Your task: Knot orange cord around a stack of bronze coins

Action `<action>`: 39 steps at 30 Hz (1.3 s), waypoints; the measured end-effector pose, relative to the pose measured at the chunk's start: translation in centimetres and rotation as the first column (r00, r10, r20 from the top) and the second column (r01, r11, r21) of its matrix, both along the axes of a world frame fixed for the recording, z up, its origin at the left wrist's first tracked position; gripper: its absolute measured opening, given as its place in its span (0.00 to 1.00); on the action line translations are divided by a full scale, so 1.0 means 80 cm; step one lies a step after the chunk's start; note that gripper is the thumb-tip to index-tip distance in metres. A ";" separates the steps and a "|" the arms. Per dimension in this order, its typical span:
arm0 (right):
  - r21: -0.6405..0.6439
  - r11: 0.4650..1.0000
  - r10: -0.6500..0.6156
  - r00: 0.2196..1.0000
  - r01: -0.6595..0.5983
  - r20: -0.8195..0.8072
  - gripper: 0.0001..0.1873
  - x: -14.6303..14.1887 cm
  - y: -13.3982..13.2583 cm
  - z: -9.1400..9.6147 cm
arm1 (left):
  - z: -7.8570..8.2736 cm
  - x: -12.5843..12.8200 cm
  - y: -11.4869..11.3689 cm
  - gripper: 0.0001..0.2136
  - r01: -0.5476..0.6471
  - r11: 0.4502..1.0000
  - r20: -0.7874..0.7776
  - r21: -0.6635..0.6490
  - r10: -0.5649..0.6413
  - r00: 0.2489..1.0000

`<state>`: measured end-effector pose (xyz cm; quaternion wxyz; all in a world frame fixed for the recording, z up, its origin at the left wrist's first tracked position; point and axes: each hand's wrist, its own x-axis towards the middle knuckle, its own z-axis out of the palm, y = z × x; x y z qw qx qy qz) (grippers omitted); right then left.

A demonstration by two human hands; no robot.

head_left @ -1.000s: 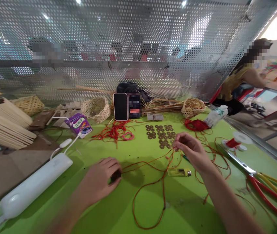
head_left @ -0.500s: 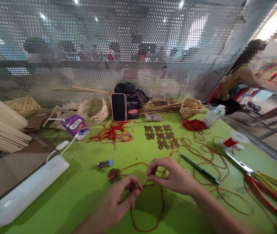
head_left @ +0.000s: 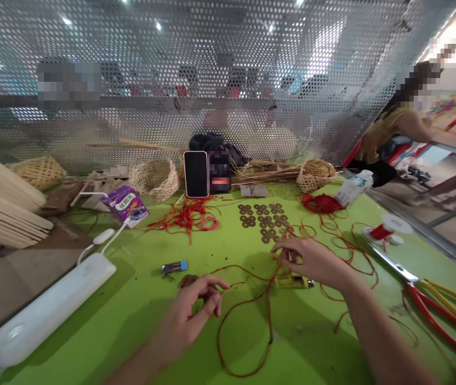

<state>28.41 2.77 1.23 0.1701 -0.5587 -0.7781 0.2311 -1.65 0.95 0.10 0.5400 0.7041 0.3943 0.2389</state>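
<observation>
From my remote post I'm seeing red cord (head_left: pixel 270 321) looping from the desk's (head_left: pixel 228 248) middle toward its near edge. The left hand (head_left: pixel 191 305) is hovering half-curled beside a cord end, covering part of a coin piece (head_left: pixel 186 282); the right hand (head_left: pixel 311 262) is bending its fingers at the upper strands, above the lighter (head_left: pixel 292 281). I'm not managing to tell whether either is pinching cord. I'm judging this as strand-sorting; the next move is calling for a sure fingertip hold, slack clear of the lighter.
</observation>
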 end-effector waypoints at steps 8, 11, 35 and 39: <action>-0.002 0.998 0.055 0.995 -0.055 0.084 0.07 -0.007 0.004 0.003 | 0.004 -0.007 0.001 0.09 0.031 0.999 0.053 0.045 -0.033 0.998; 0.096 0.995 -0.002 1.000 0.004 -0.020 0.06 -0.009 0.003 0.007 | 0.008 -0.007 -0.001 0.09 0.090 0.994 0.090 0.054 -0.095 0.991; -0.116 0.970 -0.244 0.898 0.216 -0.366 0.10 -0.048 0.008 -0.034 | 0.013 0.000 0.006 0.09 0.148 0.951 -0.146 0.271 -0.111 0.983; -0.069 0.974 -0.226 0.923 0.216 -0.312 0.07 -0.040 0.007 -0.022 | 0.016 -0.003 0.003 0.12 0.230 0.941 -0.092 0.250 -0.213 0.973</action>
